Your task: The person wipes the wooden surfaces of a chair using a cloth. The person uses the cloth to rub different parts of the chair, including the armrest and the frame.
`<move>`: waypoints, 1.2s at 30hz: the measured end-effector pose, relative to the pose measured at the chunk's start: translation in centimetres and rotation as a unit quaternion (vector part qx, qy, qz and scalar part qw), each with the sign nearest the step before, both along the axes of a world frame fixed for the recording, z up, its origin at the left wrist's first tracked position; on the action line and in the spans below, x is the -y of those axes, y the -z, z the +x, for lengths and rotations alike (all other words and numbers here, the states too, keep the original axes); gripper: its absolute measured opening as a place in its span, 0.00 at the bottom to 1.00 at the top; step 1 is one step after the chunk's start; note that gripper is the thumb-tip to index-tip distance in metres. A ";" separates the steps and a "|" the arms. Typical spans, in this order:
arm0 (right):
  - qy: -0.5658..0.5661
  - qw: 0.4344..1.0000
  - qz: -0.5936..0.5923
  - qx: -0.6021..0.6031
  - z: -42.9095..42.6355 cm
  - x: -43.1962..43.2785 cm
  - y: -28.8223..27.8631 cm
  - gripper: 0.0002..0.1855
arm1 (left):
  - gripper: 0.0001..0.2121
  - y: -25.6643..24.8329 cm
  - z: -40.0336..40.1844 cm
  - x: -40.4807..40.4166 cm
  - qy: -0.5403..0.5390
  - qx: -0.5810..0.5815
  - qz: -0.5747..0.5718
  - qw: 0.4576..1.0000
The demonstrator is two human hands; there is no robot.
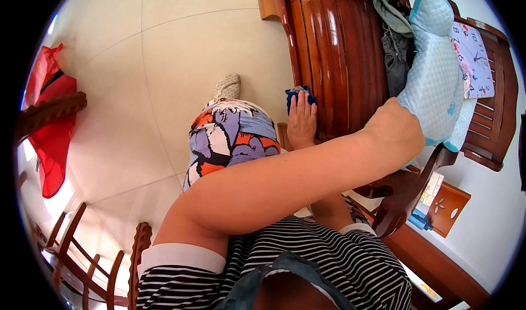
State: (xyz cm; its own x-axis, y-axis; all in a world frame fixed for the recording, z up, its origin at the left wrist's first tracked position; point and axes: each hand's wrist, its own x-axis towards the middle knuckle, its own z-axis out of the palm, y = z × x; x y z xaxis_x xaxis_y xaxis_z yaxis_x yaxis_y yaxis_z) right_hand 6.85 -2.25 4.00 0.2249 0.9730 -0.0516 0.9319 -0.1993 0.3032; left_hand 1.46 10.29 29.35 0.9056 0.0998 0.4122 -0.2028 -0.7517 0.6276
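My left arm reaches across my body, and my left hand point(394, 125) is clenched on the edge of a light blue quilted pad point(435, 71). The pad is lifted at an angle over the back part of a glossy wooden bench point(337, 55) with a slatted seat. Under that arm, my right hand point(302, 123) lies with its fingers over a bunched dark blue cloth point(292, 94) at the seat's front edge. Its thumb is hidden. Dark grey trousers point(395, 59) and a grey-green garment point(388, 8) lie along the rear of the seat.
A wall clock point(474, 63) with a floral face leans against the bench's backrest point(493, 96). The curved wooden armrest point(400, 207) is near my right side. Left are a red bag point(55, 137) and wooden chairs point(86, 269) on the pale tiled floor point(111, 100).
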 end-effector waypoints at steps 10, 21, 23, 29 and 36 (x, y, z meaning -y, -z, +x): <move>-0.092 0.992 0.087 0.022 4.3 -11.0 2.5 0.19 | 0.03 0.4 -0.5 1.5 -0.006 -0.007 -0.018 1.000; -0.084 0.993 0.088 -0.005 6.4 -21.8 1.7 0.18 | 0.03 0.4 0.8 0.8 -0.041 -0.018 0.012 0.999; -0.078 0.993 0.092 -0.008 6.2 -19.3 1.7 0.16 | 0.02 0.2 1.0 1.0 -0.025 -0.025 0.016 0.999; -0.033 0.998 0.059 -0.004 1.8 -5.6 1.5 0.16 | 0.02 0.1 0.1 -1.5 -0.061 -0.037 0.035 0.997; 0.039 0.997 -0.002 -0.068 -3.2 8.4 -0.2 0.17 | 0.05 -0.7 -0.7 -6.6 -0.185 0.016 -0.016 0.982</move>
